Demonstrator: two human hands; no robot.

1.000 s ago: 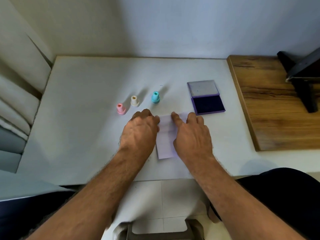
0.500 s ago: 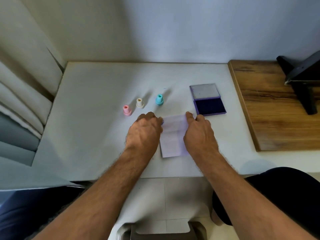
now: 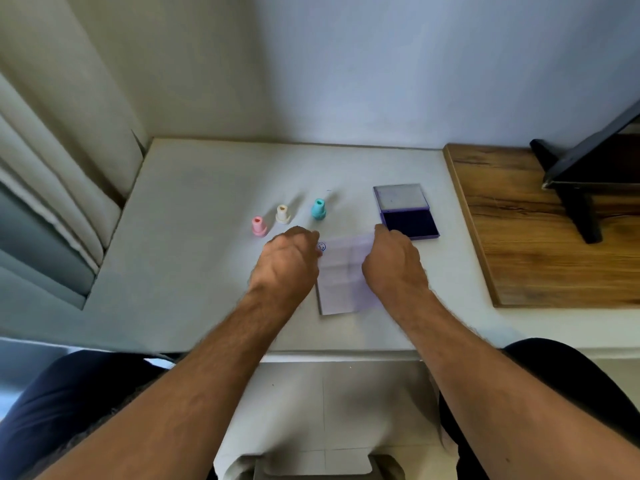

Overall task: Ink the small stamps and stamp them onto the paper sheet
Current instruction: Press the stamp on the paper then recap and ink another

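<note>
A small pale lilac paper sheet with fold creases lies on the white table. A round blue print marks its far left corner. My left hand sits on the sheet's left edge with fingers curled down onto it. My right hand holds the right edge, fingertips at the far right corner. Three small stamps stand upright in a row beyond my left hand: pink, cream, teal. The open purple ink pad lies just beyond my right hand, its lid folded back.
A wooden board adjoins the table on the right, with a black stand on it. A wall runs along the table's far edge and curtains hang at the left. My dark-clad legs lie below the near edge.
Both hands slid apart from the middle of the sheet to its side edges, and more of the sheet and the blue print came into sight. The stamps and ink pad stayed put.
</note>
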